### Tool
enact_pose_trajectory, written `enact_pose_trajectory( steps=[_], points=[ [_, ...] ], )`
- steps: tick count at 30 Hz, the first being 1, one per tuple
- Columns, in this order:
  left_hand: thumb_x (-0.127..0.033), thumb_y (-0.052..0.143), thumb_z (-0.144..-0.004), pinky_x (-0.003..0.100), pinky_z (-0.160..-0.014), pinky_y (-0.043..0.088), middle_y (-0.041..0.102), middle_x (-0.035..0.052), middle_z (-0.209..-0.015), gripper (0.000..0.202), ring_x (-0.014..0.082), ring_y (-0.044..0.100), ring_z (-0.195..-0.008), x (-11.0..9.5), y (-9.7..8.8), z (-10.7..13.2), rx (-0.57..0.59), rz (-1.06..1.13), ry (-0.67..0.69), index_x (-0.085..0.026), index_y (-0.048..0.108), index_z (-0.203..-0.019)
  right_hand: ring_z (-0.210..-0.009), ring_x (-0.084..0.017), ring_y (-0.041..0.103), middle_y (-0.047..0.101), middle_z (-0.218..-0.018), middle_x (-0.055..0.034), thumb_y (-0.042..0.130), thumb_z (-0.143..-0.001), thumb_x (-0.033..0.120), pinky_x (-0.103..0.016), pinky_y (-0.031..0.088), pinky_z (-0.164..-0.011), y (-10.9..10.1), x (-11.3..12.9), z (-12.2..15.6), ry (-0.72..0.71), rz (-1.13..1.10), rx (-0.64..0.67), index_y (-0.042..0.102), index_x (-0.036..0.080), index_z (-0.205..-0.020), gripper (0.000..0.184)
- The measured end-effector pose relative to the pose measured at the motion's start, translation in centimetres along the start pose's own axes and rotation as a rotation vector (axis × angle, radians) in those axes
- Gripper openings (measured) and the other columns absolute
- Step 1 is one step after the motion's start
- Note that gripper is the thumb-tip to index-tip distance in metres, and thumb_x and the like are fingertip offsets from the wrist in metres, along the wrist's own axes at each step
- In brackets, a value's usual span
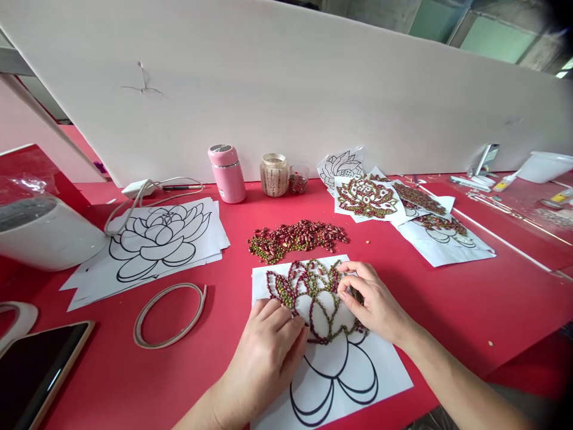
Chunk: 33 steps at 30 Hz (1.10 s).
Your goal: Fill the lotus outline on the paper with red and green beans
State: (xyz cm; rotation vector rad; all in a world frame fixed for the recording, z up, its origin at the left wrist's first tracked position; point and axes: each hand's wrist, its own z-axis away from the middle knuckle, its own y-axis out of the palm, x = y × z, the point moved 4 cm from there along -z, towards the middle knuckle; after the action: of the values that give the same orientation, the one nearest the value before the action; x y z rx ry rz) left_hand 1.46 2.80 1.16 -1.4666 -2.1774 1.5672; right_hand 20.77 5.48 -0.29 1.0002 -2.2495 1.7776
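Observation:
A white sheet with a lotus line drawing (333,364) lies before me on the red table. Red and green beans (286,292) trace the upper petals; the lower petals show only black lines. My left hand (273,346) rests on the sheet's left side, fingers curled and pressed together at the edge of the bean outlines. Whatever its fingertips hold is hidden. Over the upper right petals, my right hand (369,298) has thumb and fingertips drawn together in a pinch; anything between them is too small to make out. Just beyond the sheet lies a loose pile of red and green beans (299,236).
Lotus sheets (161,239), a tape ring (147,334), a phone (40,376) and a white container (49,233) are at left. Behind stand a pink flask (227,174), a jar (274,175) and a bean cup (298,180). Bean-covered pictures (367,199) lie at right.

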Motion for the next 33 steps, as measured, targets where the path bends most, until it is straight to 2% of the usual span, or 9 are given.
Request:
enact_pose_trajectory(
  steps=[10, 19, 25, 33],
  points=[
    [-0.013, 0.041, -0.083, 0.03, -0.063, 0.03, 0.045, 0.0012, -0.063, 0.017, 0.0139, 0.035, -0.062, 0.38, 0.67, 0.37, -0.007, 0.025, -0.023, -0.016, 0.054, -0.073, -0.101, -0.019, 0.047, 0.047, -0.105, -0.007, 0.047, -0.08, 0.018, -0.034, 0.042, -0.083, -0.07, -0.27, 0.01, 0.009, -0.008, -0.014, 0.056, 0.02, -0.078, 0.01],
    [-0.012, 0.041, -0.083, 0.029, -0.062, 0.032, 0.047, 0.0014, -0.063, 0.018, 0.0133, 0.037, -0.062, -0.12, 0.0, -0.01, 0.013, 0.0, -0.011, -0.015, 0.054, -0.071, -0.105, -0.021, 0.047, 0.048, -0.106, -0.0087, 0.046, -0.08, 0.022, -0.037, 0.042, -0.088, 0.07, -0.76, -0.25, 0.024, 0.008, -0.081, 0.053, 0.02, -0.092, 0.014],
    [-0.012, 0.041, -0.082, 0.029, -0.061, 0.032, 0.048, 0.0016, -0.063, 0.018, 0.0138, 0.038, -0.062, -0.24, -0.11, 0.08, 0.016, -0.021, -0.016, -0.016, 0.054, -0.071, -0.11, -0.024, 0.043, 0.044, -0.116, -0.0102, 0.048, -0.079, 0.025, -0.042, 0.04, -0.09, 0.39, -0.32, -0.61, 0.046, 0.091, -0.041, 0.049, 0.022, -0.105, 0.026],
    [-0.013, 0.039, -0.083, 0.03, -0.062, 0.035, 0.048, 0.0027, -0.065, 0.019, 0.0138, 0.04, -0.063, -0.14, 0.07, 0.24, 0.051, -0.046, -0.027, -0.015, 0.05, -0.068, -0.113, -0.024, 0.041, 0.044, -0.118, -0.0092, 0.048, -0.08, 0.027, -0.043, 0.041, -0.09, 0.78, -0.44, -0.68, 0.049, 0.125, -0.018, 0.048, 0.024, -0.107, 0.028]
  ],
)
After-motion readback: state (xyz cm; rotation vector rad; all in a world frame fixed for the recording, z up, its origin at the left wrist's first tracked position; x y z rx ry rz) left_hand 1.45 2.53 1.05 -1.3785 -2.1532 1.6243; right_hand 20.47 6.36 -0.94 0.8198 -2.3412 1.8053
